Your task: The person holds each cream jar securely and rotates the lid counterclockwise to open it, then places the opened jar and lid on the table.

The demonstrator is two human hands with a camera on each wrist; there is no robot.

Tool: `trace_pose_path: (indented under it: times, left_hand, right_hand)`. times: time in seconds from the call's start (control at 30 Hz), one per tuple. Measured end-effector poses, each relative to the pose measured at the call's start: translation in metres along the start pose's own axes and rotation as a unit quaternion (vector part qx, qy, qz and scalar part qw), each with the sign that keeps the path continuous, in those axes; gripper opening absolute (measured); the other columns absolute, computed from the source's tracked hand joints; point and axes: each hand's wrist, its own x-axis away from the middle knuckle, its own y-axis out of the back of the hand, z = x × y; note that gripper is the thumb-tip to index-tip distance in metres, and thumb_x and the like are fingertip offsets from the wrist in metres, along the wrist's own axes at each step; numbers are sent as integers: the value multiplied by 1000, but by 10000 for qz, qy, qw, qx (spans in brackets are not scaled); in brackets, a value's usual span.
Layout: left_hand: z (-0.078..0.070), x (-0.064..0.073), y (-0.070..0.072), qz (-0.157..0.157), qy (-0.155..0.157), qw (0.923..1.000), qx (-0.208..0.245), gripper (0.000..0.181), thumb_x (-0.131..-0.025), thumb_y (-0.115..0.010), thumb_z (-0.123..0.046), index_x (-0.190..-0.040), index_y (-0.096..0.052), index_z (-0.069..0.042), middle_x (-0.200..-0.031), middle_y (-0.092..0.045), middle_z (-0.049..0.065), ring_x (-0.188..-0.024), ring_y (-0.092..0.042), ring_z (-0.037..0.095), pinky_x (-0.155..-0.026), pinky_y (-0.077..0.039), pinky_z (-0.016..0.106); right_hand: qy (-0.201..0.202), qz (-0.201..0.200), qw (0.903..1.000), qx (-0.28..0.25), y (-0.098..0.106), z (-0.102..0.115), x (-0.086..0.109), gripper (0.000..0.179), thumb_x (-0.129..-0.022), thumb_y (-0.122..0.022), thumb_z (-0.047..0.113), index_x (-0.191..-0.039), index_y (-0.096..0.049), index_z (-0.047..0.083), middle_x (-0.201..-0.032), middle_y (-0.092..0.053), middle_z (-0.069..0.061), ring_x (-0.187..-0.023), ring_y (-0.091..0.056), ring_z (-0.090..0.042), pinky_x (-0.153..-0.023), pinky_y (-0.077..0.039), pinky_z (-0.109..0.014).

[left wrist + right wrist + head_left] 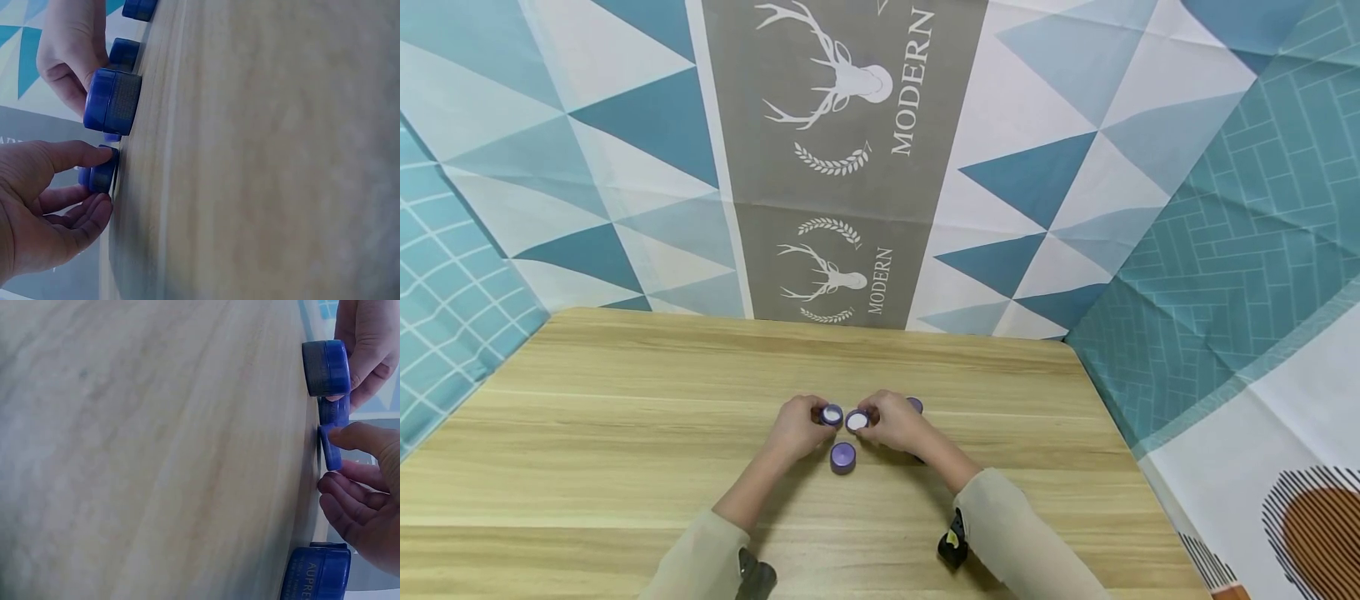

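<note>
My left hand [797,429] holds a small purple jar [831,416] between thumb and fingers; its lid is off and white shows inside. To its right, my right hand [891,419] pinches the jar lid [857,422], white inner side up. In the right wrist view the lid [330,447] stands low over the table, right beside the jar [335,410]. A capped purple jar [843,457] sits on the table just nearer to me, between both hands.
Behind the right hand another purple jar [914,405] shows, and a further one is mostly hidden under that wrist. Lettering marks a jar [315,572] in the right wrist view. The wooden table [625,400] meets a patterned cloth wall [647,217] at its back.
</note>
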Motion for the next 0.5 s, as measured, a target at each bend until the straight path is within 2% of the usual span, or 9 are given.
trace_pose_path:
  times: [0.5]
  left_hand:
    - [1,-4,-1,-19,67,10000,-57,39,-71,-73,-3,-107,-62,8,-95,-66,15,-86,-61,22,-80,-52,37]
  right_hand:
    - [-91,4,9999,48,-2,-2,-2,34,-79,-72,17,-109,-65,0,-95,-59,-7,-80,-54,-11,-67,-46,-19]
